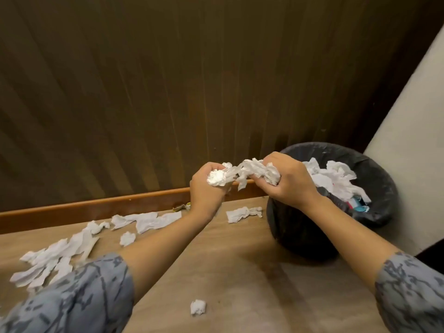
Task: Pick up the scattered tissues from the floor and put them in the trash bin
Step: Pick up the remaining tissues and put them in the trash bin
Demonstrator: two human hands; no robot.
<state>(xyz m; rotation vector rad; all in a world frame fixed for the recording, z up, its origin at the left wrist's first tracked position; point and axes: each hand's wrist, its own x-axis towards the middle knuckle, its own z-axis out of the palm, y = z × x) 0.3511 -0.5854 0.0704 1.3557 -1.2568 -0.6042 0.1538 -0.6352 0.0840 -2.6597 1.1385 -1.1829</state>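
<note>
**Wad in both hands, bin just to the right**

Both hands are clenched on one twisted bunch of tissues (242, 175) — the left hand (207, 188) grips its balled end, the right hand (287, 180) the other. The bunch runs left to right, held above the floor just short of the trash bin (374, 179). The right hand is the nearer one, already at the bin's rim, so a short carry rightward looks enough to drop the wad among the tissues inside. Much remains — loose tissues (57, 258) lie on the floor to the left, and a small ball (198, 307) lies nearer the person.
</note>
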